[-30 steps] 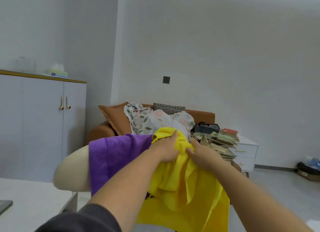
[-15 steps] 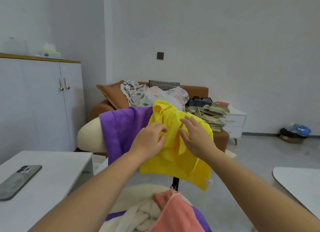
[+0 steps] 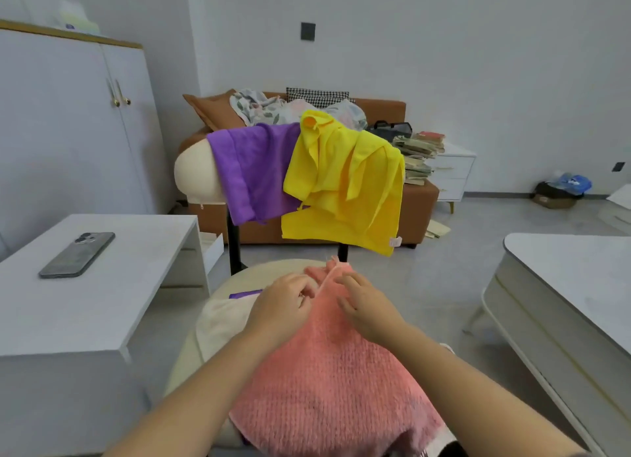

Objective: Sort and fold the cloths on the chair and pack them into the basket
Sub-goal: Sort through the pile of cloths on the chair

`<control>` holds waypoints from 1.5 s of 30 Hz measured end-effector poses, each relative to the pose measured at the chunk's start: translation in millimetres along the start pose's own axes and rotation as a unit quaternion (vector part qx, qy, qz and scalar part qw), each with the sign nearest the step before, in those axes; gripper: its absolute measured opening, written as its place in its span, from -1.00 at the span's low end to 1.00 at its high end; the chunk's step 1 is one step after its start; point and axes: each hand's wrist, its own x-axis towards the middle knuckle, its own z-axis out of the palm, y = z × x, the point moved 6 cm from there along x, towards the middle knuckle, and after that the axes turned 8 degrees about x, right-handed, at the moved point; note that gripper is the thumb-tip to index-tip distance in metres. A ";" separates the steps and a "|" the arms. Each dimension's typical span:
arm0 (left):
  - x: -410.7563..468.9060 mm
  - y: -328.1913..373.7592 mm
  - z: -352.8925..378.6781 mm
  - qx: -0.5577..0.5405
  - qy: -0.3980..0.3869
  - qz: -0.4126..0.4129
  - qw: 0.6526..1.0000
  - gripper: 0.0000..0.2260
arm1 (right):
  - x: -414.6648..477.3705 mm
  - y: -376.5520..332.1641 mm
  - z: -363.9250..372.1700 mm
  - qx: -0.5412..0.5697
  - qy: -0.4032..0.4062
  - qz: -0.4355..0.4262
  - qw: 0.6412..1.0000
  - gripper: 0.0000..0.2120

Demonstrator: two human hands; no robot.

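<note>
A fluffy pink cloth [image 3: 327, 381] lies on the cream chair seat [image 3: 218, 323] right in front of me. My left hand [image 3: 285, 304] and my right hand [image 3: 363, 306] sit at its far edge, fingers curled and pinching the raised fold between them. A yellow cloth [image 3: 345, 183] and a purple cloth [image 3: 252, 170] hang side by side over the chair's cream backrest [image 3: 193, 173]. A sliver of another purple cloth [image 3: 244, 293] and a white cloth [image 3: 222, 320] peek out left of the pink one. No basket is in view.
A white low table [image 3: 102, 306] with a phone [image 3: 76, 254] stands to my left. Another white table [image 3: 566, 292] is on the right. Behind the chair are a brown sofa [image 3: 420, 197] with bedding and stacked books [image 3: 416, 152], and a white cabinet [image 3: 68, 122].
Both hands let go of the yellow cloth, now hanging on the backrest, and dropped to the pink cloth on the seat. My view tilted downward.
</note>
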 end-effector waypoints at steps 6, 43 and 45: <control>-48.2 -49.3 41.7 0.044 -0.055 -0.129 0.989 -0.82 | -24.1 24.3 56.1 -0.087 -0.063 0.021 0.994 -0.39; -21.0 -51.4 14.8 -0.214 0.050 -0.202 0.954 -0.83 | 20.8 -10.0 32.5 0.286 0.094 0.070 0.951 -0.74; -19.0 -44.1 28.6 -0.245 -0.049 -0.191 0.949 -0.93 | 18.1 6.5 25.0 0.355 0.145 0.114 0.916 -0.77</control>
